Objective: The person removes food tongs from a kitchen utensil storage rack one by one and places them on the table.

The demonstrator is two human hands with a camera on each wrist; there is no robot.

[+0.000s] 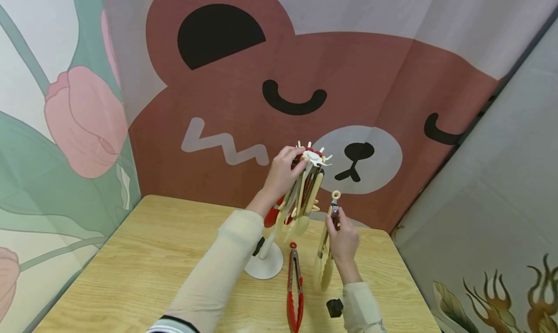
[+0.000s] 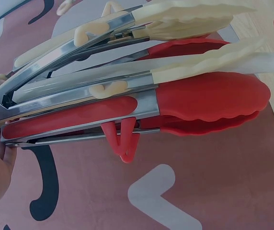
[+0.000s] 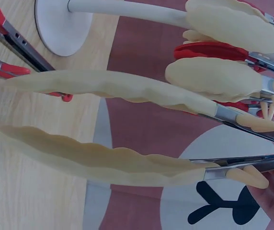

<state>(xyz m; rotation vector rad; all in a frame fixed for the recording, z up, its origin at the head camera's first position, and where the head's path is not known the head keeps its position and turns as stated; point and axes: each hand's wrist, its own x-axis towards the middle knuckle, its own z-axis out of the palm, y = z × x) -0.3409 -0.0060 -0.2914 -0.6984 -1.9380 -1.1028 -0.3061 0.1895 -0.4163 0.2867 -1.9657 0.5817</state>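
A white stand [image 1: 267, 263] with a hooked top [image 1: 313, 156] bears several hanging tongs, some cream and some red. My left hand [image 1: 281, 171] grips the stand's hooked top, its fingers right at the ring end of the hanging red tongs [image 2: 213, 98]. Lower and to the right, my right hand [image 1: 344, 238] holds cream tongs [image 3: 113, 163] by the upper handles, ring upward. Their scalloped heads point down and stand apart. Beside these in the right wrist view hang other cream tongs [image 3: 213, 76].
Red tongs [image 1: 295, 289] lie on the wooden table [image 1: 174, 255] in front of the stand's round base. A small black object [image 1: 334, 308] is near my right sleeve. Behind the table hangs a curtain [image 1: 226, 105] with a bear print.
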